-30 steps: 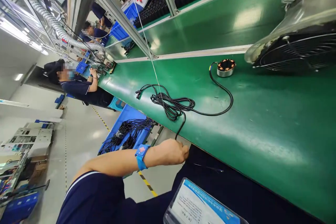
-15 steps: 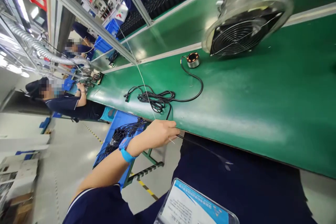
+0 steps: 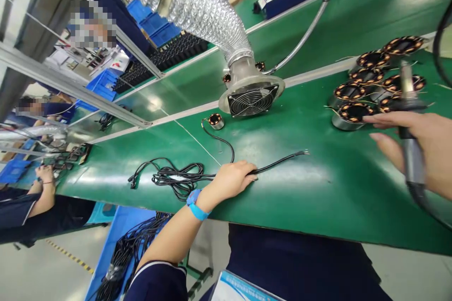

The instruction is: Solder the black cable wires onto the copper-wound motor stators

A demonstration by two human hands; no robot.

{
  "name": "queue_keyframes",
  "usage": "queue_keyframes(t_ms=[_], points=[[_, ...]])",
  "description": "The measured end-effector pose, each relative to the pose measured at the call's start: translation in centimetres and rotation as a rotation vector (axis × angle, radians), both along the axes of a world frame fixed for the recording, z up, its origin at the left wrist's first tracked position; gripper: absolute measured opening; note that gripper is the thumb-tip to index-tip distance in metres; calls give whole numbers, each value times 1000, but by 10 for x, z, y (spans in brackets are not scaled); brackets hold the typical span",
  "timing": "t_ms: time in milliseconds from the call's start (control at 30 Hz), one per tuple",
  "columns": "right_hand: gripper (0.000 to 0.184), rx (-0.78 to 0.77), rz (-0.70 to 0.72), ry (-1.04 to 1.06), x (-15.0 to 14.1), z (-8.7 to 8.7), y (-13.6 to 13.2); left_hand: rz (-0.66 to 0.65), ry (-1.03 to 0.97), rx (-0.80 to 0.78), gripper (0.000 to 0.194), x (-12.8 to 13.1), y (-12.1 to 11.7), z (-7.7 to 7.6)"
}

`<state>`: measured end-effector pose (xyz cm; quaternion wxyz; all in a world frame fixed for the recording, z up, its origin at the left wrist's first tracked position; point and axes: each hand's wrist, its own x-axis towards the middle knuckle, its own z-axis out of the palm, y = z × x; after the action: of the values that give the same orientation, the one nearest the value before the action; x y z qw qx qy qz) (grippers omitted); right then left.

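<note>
Bright, whitish light from above floods the scene, laying a broad glare across the middle of the green bench (image 3: 307, 211) and a pale patch on the green panel (image 3: 384, 16) at upper right. The silver duct (image 3: 212, 21) glints at upper centre; a soft shadow lies under the fan (image 3: 252, 102). At the right edge, the right hand (image 3: 434, 146) looks soft and stretched by the wide lens. A pixelated patch (image 3: 91, 28) blots the upper left, where distant detail smears.
</note>
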<state>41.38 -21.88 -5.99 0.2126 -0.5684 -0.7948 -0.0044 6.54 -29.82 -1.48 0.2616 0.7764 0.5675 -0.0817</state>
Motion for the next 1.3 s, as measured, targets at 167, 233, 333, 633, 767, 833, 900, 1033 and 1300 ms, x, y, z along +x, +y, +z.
queue_keyframes(t_ms=[167,233,333,633,767,833,900,1033,1300], points=[[72,14,20,-205,-24,16,20,283,-550,-187,33,-24,6,-8],[72,35,36,-202,-29,13,24,365,-760,-219,25,-32,8,-11],[68,105,162,-133,-42,7,20,386,-867,-185,29,-36,14,-14],[26,96,627,119,-94,5,-20,711,-975,-374,9,-6,50,-14],[24,62,530,174,-102,18,-25,683,-898,-406,11,8,67,-14],[27,19,473,181,-105,22,-26,579,-849,-474,14,14,73,-16],[36,-41,446,206,-109,18,-28,492,-827,-512,16,17,77,-18],[44,-108,466,280,-111,-1,-29,452,-859,-556,18,9,80,-17],[37,-88,503,348,-110,-15,-24,555,-1150,-703,27,20,79,-19]])
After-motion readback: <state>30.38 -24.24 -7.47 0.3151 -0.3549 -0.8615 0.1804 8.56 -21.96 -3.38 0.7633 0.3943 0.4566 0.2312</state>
